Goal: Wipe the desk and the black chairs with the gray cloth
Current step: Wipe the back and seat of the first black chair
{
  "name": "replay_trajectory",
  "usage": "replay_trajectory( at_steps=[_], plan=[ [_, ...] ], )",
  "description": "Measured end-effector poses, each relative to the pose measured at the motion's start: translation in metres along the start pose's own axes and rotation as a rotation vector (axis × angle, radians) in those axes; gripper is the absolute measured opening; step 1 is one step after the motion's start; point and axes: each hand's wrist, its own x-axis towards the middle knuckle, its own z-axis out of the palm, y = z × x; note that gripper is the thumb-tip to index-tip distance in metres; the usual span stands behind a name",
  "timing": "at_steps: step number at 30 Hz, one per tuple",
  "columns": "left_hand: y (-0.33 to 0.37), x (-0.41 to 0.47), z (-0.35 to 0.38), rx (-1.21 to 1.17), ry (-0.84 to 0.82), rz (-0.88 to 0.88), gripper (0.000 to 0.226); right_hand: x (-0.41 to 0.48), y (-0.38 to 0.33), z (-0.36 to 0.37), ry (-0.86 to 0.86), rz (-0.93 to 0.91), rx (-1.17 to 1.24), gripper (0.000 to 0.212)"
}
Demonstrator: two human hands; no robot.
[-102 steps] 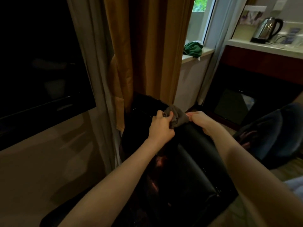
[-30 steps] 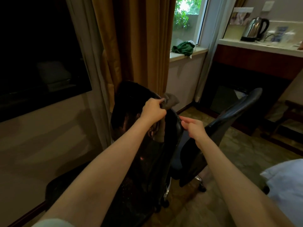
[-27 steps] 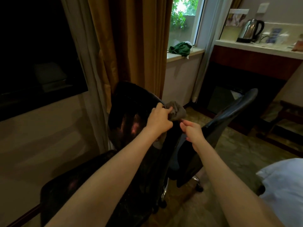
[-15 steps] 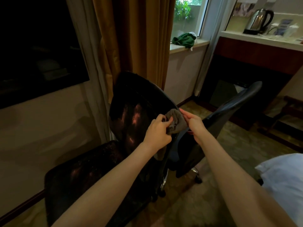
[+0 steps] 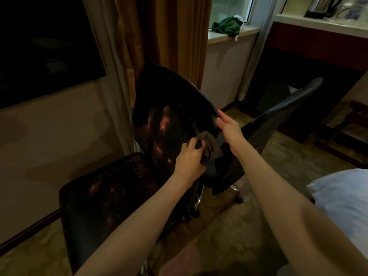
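A worn black chair (image 5: 159, 116) with a cracked backrest and seat stands in front of me. My left hand (image 5: 192, 158) grips the gray cloth (image 5: 210, 143) against the right side of the backrest's front. My right hand (image 5: 229, 128) holds the backrest's right edge, fingers curled round it. A second black chair (image 5: 276, 116) stands just behind, to the right. The desk (image 5: 318, 28) with a pale top is at the upper right.
A dark TV screen (image 5: 39, 46) hangs on the left wall, beside tan curtains (image 5: 169, 36). A green cloth (image 5: 227, 25) lies on the windowsill. A kettle (image 5: 322, 6) stands on the desk. White bedding (image 5: 342, 196) is at the right edge.
My left hand has moved the cloth down from the top of the backrest onto its front right side. My right hand let go of the cloth and took hold of the backrest's edge.
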Motion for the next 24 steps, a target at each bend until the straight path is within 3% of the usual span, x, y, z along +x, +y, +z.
replay_trajectory(
  at_steps=[7, 11, 18, 24],
  plan=[
    [-0.007, -0.009, 0.012, 0.061, -0.027, -0.037, 0.051, 0.003, 0.016, 0.016, 0.144, -0.139, -0.117, 0.046],
    [-0.032, -0.022, 0.027, 0.192, -0.139, -0.049, 0.048, 0.001, 0.033, 0.024, 0.099, -0.105, -0.069, 0.047],
    [-0.028, -0.006, 0.044, 0.313, -0.229, -0.082, 0.039, 0.004, 0.062, 0.028, 0.129, -0.046, -0.254, 0.038],
    [-0.06, -0.022, 0.071, 0.232, -0.437, -0.178, 0.046, 0.021, 0.055, 0.039, 0.196, -0.068, -0.29, 0.039]
  ],
)
